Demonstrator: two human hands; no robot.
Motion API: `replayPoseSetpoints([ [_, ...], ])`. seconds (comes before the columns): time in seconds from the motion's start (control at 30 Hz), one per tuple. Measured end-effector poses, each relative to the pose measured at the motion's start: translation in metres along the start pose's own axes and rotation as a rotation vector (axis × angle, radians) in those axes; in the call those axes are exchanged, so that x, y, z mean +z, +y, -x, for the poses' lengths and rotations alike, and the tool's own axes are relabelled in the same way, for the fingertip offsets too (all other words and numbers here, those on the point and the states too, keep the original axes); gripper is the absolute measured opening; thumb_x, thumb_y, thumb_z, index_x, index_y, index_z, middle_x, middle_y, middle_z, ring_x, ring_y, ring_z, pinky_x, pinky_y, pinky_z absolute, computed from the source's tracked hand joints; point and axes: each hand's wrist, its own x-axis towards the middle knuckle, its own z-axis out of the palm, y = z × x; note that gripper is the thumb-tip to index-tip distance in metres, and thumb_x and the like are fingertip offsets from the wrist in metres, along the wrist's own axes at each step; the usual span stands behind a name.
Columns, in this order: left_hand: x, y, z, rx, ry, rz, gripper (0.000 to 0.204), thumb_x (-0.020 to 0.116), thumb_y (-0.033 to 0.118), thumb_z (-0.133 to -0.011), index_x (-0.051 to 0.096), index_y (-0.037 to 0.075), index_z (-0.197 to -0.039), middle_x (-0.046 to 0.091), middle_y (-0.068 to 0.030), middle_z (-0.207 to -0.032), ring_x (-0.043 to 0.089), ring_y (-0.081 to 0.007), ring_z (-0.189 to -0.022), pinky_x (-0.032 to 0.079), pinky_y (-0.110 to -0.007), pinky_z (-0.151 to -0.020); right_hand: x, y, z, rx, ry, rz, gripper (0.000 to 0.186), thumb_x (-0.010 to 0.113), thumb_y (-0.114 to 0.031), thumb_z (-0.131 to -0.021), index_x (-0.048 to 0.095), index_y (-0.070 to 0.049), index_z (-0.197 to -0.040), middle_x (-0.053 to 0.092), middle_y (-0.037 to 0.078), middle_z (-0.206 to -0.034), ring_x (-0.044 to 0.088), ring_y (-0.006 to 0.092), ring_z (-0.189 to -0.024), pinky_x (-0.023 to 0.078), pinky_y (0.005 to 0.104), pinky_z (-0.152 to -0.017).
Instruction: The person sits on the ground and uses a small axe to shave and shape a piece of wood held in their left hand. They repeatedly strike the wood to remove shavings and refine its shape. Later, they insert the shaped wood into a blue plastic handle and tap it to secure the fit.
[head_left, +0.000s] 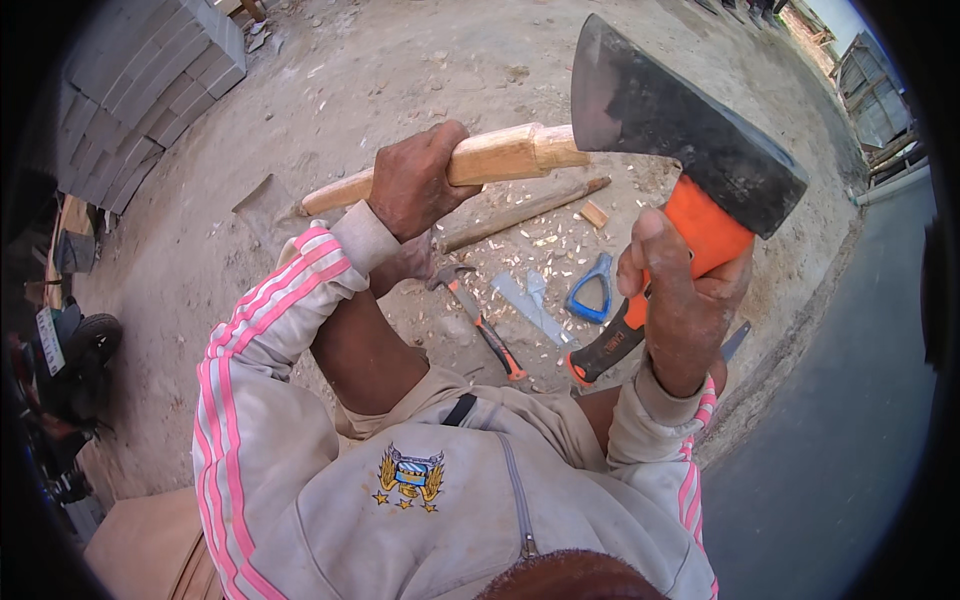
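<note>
My left hand (412, 182) is closed around a pale, roughly carved wooden handle (510, 155), which has a stepped, narrower end. In my right hand (688, 300) is a hatchet (680, 130), gripped by its orange and black handle just below the dark head. The carved end of the wood meets the blade's edge in the picture; whether they touch I cannot tell. On the ground below lie a claw hammer (478, 318), a blue loop-shaped handle (591, 290), a grey flat strip (530, 305) and a rough wooden stick (525, 214).
Wood chips and a small wood block (594, 214) are scattered over the sandy ground. Grey building blocks (150, 85) are stacked at the far left, above a parked motorbike (65, 370). Wooden boards (150, 550) lie at the lower left. A smooth grey surface (840, 380) runs along the right.
</note>
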Motion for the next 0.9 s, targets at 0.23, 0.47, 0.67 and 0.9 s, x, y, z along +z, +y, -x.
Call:
replayPoseSetpoints([
  [0.23,0.001,0.001,0.002,0.05,0.008,0.037,0.044,0.086,0.025,-0.075,0.055,0.011,-0.105,0.066,-0.0129,-0.081,0.07,-0.0345,-0.076,0.055,-0.046,-0.064,-0.004,-0.006,-0.001,0.005,0.013,0.001,0.03,0.07,-0.002,-0.095,0.05,0.002,-0.117,0.061,0.005,-0.081,0.055,0.0074,-0.055,0.043,0.0225,-0.046],
  [0.47,0.005,0.0,0.0,0.002,-0.009,0.006,0.04,0.086,0.023,-0.074,0.062,0.011,-0.104,0.07,-0.0124,-0.084,0.071,-0.0338,-0.076,0.056,-0.042,-0.067,0.006,0.009,-0.005,0.096,-0.029,-0.02,0.031,0.069,-0.002,-0.095,0.049,0.002,-0.119,0.061,0.006,-0.082,0.054,0.0082,-0.054,0.043,0.0228,-0.047],
  [0.67,0.001,-0.002,0.003,-0.015,-0.045,-0.01,0.041,0.086,0.022,-0.073,0.061,0.011,-0.104,0.07,-0.0129,-0.086,0.071,-0.0341,-0.078,0.056,-0.043,-0.067,0.005,0.006,-0.006,0.06,-0.024,-0.016,0.029,0.068,-0.003,-0.096,0.05,0.002,-0.118,0.06,0.005,-0.081,0.053,0.0078,-0.054,0.043,0.0232,-0.046],
  [0.9,0.0,0.003,-0.001,0.002,-0.043,0.004,0.043,0.087,0.021,-0.073,0.061,0.011,-0.105,0.07,-0.0124,-0.086,0.071,-0.0336,-0.079,0.056,-0.044,-0.067,-0.005,-0.002,-0.005,-0.037,0.061,-0.035,0.039,0.068,-0.002,-0.095,0.047,0.002,-0.129,0.059,0.003,-0.085,0.053,0.0075,-0.055,0.044,0.0239,-0.047],
])
